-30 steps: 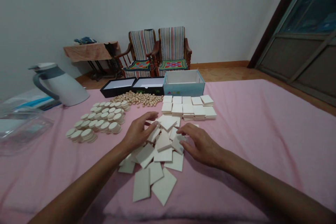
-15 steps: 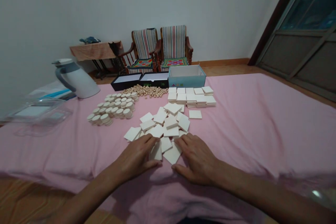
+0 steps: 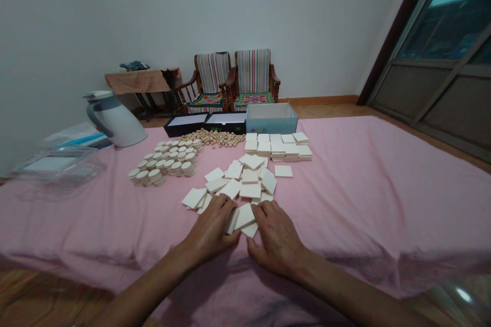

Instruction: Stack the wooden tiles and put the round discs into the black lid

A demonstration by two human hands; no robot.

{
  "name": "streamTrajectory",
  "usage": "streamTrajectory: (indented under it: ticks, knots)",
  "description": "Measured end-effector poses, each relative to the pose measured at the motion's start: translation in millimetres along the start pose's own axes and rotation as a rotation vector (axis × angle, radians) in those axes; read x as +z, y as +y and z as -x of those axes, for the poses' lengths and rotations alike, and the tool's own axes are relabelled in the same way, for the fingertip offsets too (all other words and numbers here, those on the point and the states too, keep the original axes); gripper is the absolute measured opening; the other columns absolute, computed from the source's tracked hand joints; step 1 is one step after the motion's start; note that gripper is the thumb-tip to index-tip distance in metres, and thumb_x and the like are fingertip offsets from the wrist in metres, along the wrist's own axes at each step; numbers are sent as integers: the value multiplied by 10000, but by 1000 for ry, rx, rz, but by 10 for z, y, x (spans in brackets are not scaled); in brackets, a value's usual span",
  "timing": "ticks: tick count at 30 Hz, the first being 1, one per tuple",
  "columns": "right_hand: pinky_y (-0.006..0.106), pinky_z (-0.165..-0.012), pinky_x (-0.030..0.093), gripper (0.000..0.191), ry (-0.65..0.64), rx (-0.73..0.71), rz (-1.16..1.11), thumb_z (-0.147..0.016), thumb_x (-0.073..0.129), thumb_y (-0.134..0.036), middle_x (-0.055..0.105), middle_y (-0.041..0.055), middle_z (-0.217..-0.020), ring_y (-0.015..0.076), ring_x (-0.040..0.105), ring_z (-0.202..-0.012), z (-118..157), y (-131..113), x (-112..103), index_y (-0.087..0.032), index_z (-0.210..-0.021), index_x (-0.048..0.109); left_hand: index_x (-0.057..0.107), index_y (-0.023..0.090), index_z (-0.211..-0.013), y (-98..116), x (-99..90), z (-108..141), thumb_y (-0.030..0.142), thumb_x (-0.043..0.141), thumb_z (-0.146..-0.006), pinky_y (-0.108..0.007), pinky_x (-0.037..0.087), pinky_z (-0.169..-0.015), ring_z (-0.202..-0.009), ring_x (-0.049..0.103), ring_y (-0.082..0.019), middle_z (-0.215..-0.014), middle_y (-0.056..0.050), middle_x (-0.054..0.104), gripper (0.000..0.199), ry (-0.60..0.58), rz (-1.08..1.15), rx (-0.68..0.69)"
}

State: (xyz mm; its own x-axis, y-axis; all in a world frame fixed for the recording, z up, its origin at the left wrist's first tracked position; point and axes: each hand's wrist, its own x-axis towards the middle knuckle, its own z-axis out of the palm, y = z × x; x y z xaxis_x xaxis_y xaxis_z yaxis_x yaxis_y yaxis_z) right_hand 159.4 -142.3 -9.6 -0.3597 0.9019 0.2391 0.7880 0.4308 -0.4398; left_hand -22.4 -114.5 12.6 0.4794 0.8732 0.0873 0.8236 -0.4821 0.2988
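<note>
My left hand grips a pale square tile between thumb and fingers, tipped on its edge. Against another pale square tile, which leans over a lower one, rest the bent fingers of my right hand; its thumb lies lower, at the near side of these tiles. How many tiles each hand encloses is partly hidden. Just beyond both hands spreads a loose heap of square tiles. Farther back on the right, more square tiles stand in neat stacks, with a single tile in front.
Round discs in stacks and a pile of small wooden pieces lie to the left. Behind them stand black box parts and a light-blue box. A white jug and clear plastic packaging occupy the pink cloth's left side.
My hands have drawn slightly closer together around the near tiles. A tile between them now leans at a tilt over another. The camera view has tipped up a little.
</note>
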Motion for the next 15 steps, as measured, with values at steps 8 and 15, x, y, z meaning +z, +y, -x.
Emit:
streamTrajectory:
  ticks: [8, 15]
  knots:
    - [390, -870, 405, 445, 105, -60, -118, -702, 590, -201, 506, 103, -1050, 244, 415, -977, -1, 92, -98, -150, -1134, 496, 503, 189, -936, 115, -147, -158, 211, 642, -650, -332, 416, -761, -887, 495, -224, -956, -52, 551, 318, -58, 106, 29]
    - [415, -847, 406, 389, 210, -16, -2, -726, 594, -245, 528, 125, -1006, 271, 426, -959, -388, 526, -471, -123, -1090, 533, 534, 170, -887, 188, -230, -1009, 274, 713, -627, -349, 445, -727, -849, 526, -244, -900, -54, 580, 332, -8, 42, 166]
